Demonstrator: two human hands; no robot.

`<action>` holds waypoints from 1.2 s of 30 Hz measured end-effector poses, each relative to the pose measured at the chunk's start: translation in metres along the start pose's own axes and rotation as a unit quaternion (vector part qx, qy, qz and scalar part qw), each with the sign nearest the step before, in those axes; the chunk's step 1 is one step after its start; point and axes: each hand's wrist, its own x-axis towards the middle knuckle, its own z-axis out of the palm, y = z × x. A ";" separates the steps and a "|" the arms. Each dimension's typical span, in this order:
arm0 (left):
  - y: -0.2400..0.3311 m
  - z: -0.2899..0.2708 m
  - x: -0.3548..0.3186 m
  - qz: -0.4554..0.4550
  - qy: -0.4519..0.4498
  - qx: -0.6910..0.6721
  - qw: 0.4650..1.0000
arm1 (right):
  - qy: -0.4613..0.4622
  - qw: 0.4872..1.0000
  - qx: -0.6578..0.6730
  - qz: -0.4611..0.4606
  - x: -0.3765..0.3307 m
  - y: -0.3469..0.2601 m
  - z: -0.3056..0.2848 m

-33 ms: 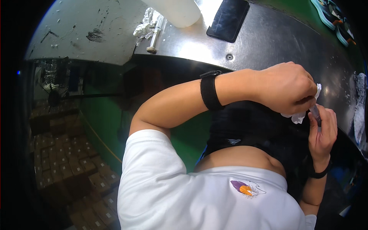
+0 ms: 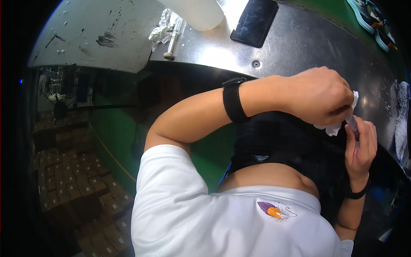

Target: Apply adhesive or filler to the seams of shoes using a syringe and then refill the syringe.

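My left hand [image 2: 319,94], with a black band on its wrist, reaches across my body and is closed on a small white cloth [image 2: 332,129]. The cloth is pressed against a thin dark stick-like object [image 2: 355,127]. My right hand [image 2: 363,147] holds that object upright from below, its fingers curled around it. Both hands meet at the near edge of a shiny metal table [image 2: 299,43], above my black waistband. What the thin object is cannot be made out.
On the table lie a black phone [image 2: 254,21], a white container [image 2: 197,13], a crumpled white rag [image 2: 159,30] and a metal rod [image 2: 172,40]. Shoe soles [image 2: 370,19] show at the upper right. A paved floor [image 2: 77,180] lies at the lower left.
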 end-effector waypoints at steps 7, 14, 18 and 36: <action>-0.036 -0.035 -0.015 -0.188 -0.099 0.265 0.941 | 0.021 0.960 0.118 0.253 -0.007 0.009 0.002; -0.033 -0.041 -0.017 -0.336 0.035 0.009 0.941 | 0.041 0.914 0.274 0.295 -0.008 -0.011 0.009; -0.027 -0.040 -0.007 -0.375 0.035 0.056 0.925 | 0.038 0.897 0.324 0.298 -0.007 -0.011 0.015; 0.042 0.010 0.017 -0.198 0.250 -0.237 0.918 | 0.164 0.923 0.305 0.168 -0.001 -0.015 0.022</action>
